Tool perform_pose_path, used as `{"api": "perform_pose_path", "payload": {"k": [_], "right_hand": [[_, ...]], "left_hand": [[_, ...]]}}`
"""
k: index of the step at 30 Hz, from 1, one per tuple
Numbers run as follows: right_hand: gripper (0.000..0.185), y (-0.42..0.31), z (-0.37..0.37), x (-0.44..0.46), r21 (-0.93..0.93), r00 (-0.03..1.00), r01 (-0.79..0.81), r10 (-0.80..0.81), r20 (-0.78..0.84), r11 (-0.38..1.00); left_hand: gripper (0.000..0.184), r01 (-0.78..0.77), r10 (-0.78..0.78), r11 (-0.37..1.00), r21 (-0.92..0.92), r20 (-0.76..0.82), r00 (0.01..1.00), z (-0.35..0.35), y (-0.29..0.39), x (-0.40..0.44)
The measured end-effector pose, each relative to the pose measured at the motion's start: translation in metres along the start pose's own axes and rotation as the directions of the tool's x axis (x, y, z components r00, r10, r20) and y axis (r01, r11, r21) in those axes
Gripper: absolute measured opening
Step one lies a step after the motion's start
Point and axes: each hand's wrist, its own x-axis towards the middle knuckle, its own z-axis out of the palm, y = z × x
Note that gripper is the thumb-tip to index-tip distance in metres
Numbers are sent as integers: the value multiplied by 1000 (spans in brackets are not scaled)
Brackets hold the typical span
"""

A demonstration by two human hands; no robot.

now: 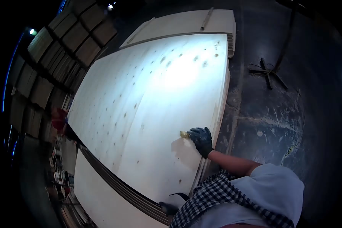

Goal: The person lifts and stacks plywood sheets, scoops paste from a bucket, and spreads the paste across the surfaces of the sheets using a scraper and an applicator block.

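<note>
A dark glove covers my right hand (201, 140), which is closed round a small yellowish object (184, 134) above the pale wooden sheet (159, 114), near its right edge. My left hand (168, 208), also in a dark glove, is at the sheet's near edge, partly hidden; its fingers cannot be made out. A thin dark blade-like item (180, 195) shows just above it. Dark knots dot the sheet, and a bright patch of light lies on its far part.
More sheets (178, 23) are stacked behind, with wooden strips on top. Another stack (102, 193) stands at the lower left. Piled boards (78, 38) rise at the upper left. A person in red (59, 119) is at the left. A stand's crossed base (268, 71) sits on the right floor.
</note>
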Motion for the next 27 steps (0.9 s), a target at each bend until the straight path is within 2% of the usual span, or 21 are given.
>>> {"api": "perform_pose_path", "payload": {"k": [4,8,13,15,16,17,19,20,21,23,25,26,27], "right_hand": [[23,11,8,2,-7,1000,9,-9,19,1000],[24,9,1,8,84,1000,-2,3,-10,996],[26,38,13,8,82,995,96,-95,-10,992],[27,41,15,3,71,995,95,-93,-28,993],[28,44,16,7,68,996,91,-89,-30,994],[28,41,17,4,122,996,88,-85,-29,989],[27,38,17,3,211,997,69,-63,-36,975],[26,42,20,2,242,998,65,-61,-27,968],[26,42,21,1,238,997,72,-67,-28,968],[25,45,21,1,223,996,86,-81,-30,971],[24,58,25,1,263,997,72,-76,3,962],[24,66,27,-1,173,982,191,-188,-33,966],[28,70,28,-2,195,988,154,-150,-36,969]], "left_hand": [[49,0,5,999,51,-89,996,7,-18,-5],[49,-8,27,991,134,-146,989,19,-33,-5],[50,-44,103,958,283,-197,975,41,-57,2],[48,-91,159,941,325,-188,969,45,-43,-2],[48,-106,169,909,403,-124,978,47,-24,-12],[48,-136,227,786,603,-76,971,44,-22,-14],[47,-136,235,843,520,-131,963,46,-34,-7],[47,-84,168,873,480,-135,977,46,-20,-14],[46,-26,95,897,440,-134,986,47,-6,-22],[45,-28,83,940,339,-148,986,53,-9,-22],[45,-48,121,912,408,-155,980,54,-19,-12],[44,-45,99,938,344,-140,985,54,-11,-17],[44,-45,82,959,281,-121,989,52,-4,-23]]}}
